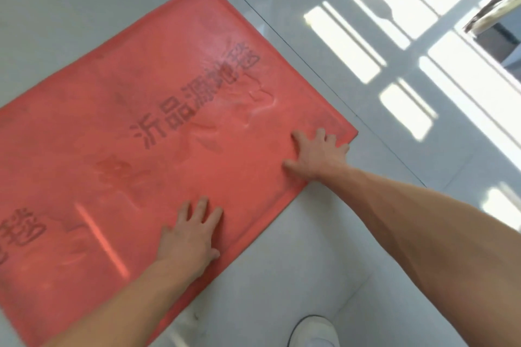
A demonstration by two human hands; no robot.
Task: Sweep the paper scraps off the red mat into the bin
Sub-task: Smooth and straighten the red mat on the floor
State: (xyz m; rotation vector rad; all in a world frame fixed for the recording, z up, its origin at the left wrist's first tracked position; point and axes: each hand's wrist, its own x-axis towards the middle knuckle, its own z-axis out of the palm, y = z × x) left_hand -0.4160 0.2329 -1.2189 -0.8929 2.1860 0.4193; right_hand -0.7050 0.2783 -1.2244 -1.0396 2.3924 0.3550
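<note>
A large red mat with dark printed characters lies flat on the pale tiled floor. My left hand rests palm down on the mat near its near edge, fingers spread. My right hand presses flat on the mat's right corner, fingers apart. Neither hand holds anything. I see no paper scraps on the mat, and no bin is in view.
Pale glossy floor tiles surround the mat. Bright window light falls in bars on the floor at the right. A white shoe stands at the bottom edge. A dark opening with a frame is at the upper right.
</note>
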